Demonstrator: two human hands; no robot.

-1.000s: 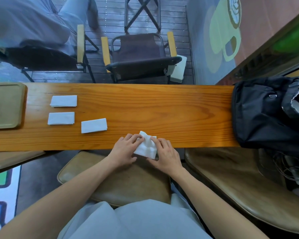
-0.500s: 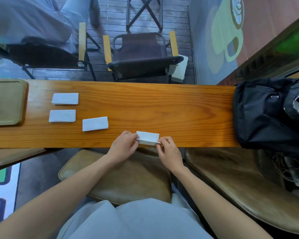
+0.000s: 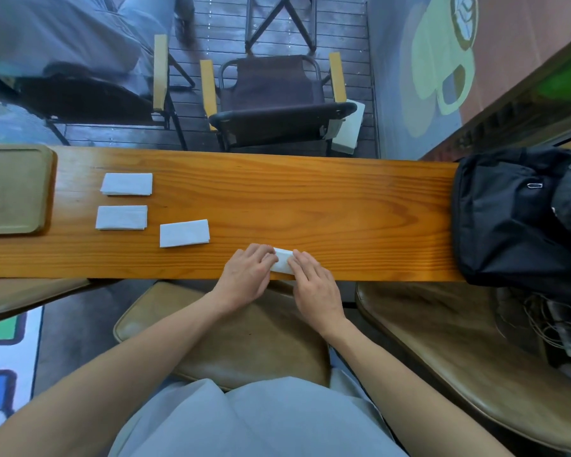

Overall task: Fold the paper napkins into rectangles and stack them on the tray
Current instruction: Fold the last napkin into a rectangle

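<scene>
Since half a second ago both my hands have come down flat over the napkin (image 3: 282,262), which then was pinched up at its two ends. Left hand (image 3: 248,275) covers its left end, right hand (image 3: 314,282) its right end, fingers laid nearly straight and pressing it onto the tabletop (image 3: 310,206) at the near edge. No closed grip on either side. Only a narrow white strip shows between the hands; its folded outline is hidden, so I cannot tell its shape. Three folded napkins lie to the left: far one (image 3: 127,184), middle one (image 3: 121,217), nearest one (image 3: 184,233), all apart from each other. Tray (image 3: 48,192) sits at the far left, cut off by the frame. Black bag (image 3: 508,219) on the right, also cut off.
</scene>
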